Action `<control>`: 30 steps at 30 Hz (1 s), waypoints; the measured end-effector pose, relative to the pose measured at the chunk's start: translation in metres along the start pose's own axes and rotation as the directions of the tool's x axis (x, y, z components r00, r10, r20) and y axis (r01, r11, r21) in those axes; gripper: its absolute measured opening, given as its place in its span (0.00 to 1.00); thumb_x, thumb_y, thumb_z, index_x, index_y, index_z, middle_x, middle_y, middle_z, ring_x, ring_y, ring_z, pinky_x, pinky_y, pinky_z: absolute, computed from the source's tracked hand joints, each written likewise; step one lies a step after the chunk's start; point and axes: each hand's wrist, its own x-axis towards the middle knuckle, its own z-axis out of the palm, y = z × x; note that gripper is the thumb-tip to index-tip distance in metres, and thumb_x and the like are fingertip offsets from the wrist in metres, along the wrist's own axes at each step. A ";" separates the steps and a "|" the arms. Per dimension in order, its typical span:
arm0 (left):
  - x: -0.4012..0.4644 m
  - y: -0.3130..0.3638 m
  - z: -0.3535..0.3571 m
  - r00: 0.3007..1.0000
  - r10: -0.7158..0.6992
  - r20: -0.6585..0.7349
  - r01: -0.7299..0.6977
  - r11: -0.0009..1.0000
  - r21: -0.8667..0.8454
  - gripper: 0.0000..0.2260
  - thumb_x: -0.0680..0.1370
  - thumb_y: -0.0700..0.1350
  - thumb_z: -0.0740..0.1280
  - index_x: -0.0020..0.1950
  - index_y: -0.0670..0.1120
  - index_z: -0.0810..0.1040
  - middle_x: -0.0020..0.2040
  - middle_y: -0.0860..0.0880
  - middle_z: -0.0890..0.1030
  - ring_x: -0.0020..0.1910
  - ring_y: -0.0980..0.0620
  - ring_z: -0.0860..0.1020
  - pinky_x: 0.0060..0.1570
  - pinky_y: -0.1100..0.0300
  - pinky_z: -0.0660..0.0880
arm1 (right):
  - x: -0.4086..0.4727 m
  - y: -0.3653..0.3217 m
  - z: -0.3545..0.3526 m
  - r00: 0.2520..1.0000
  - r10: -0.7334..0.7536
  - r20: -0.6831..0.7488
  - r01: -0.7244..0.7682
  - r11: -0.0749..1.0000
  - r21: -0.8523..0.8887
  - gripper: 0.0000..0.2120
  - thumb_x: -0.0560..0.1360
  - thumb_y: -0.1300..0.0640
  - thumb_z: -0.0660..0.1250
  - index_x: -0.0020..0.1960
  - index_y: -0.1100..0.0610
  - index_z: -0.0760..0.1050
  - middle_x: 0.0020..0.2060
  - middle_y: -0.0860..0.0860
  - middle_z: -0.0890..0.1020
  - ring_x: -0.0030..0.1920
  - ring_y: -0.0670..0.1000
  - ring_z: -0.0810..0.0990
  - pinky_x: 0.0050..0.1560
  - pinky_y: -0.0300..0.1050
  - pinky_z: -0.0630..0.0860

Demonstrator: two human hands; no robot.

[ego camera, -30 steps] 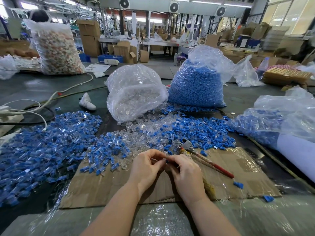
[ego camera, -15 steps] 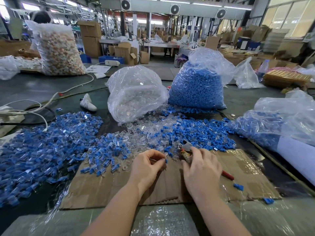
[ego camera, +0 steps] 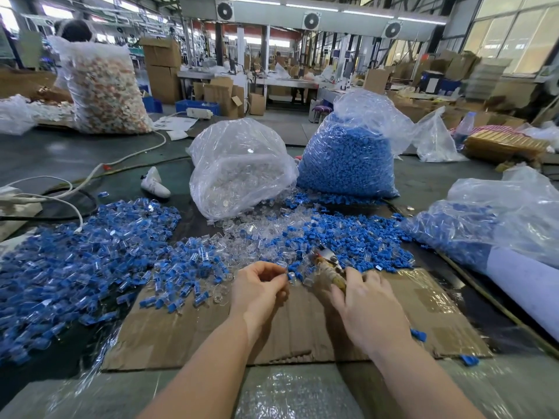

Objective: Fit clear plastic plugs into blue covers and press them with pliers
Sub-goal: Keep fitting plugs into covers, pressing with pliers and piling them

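- So a second ago both my hands were bunched together over the cardboard [ego camera: 302, 334], fitting a clear plug into a blue cover, and the pliers [ego camera: 328, 265] were just lying there with the red handles sticking out to the right.
- Now my right hand [ego camera: 367, 300] has gone over and wrapped round the pliers' handles, nose pointing up at the loose blue covers [ego camera: 360, 240].
- My left hand [ego camera: 258, 285] hasn't budged; its fingers pinch something small at the tips, I reckon the fitted piece, though it's too tiny to tell.
- Guess that means fitting's done and the squeeze is next.
- Finished ones look heaped on the desk at left [ego camera: 69, 267].
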 end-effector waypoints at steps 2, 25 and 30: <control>0.003 0.002 0.002 0.999 -0.038 -0.005 0.037 0.998 -0.052 0.05 0.74 0.31 0.67 0.43 0.40 0.78 0.32 0.42 0.78 0.29 0.48 0.75 0.30 0.58 0.73 | 0.002 -0.005 -0.013 0.994 -0.047 0.104 0.026 0.979 0.201 0.14 0.81 0.44 0.50 0.50 0.53 0.68 0.45 0.49 0.75 0.46 0.48 0.72 0.45 0.41 0.69; 0.015 0.011 -0.004 0.985 -0.136 -0.109 0.133 0.991 -0.031 0.03 0.73 0.33 0.69 0.42 0.40 0.79 0.33 0.43 0.81 0.24 0.54 0.76 0.21 0.61 0.74 | 0.001 -0.017 -0.043 0.747 -0.203 0.633 -0.341 0.700 0.627 0.07 0.72 0.63 0.57 0.48 0.58 0.71 0.40 0.56 0.76 0.40 0.55 0.76 0.43 0.50 0.70; 0.013 0.013 -0.004 0.976 -0.171 -0.131 0.163 0.984 -0.071 0.04 0.73 0.33 0.68 0.42 0.40 0.79 0.35 0.41 0.81 0.26 0.51 0.76 0.23 0.61 0.73 | 0.000 -0.023 -0.049 0.793 -0.213 0.570 -0.201 0.792 0.576 0.05 0.74 0.63 0.56 0.41 0.55 0.67 0.38 0.53 0.71 0.36 0.50 0.69 0.37 0.44 0.65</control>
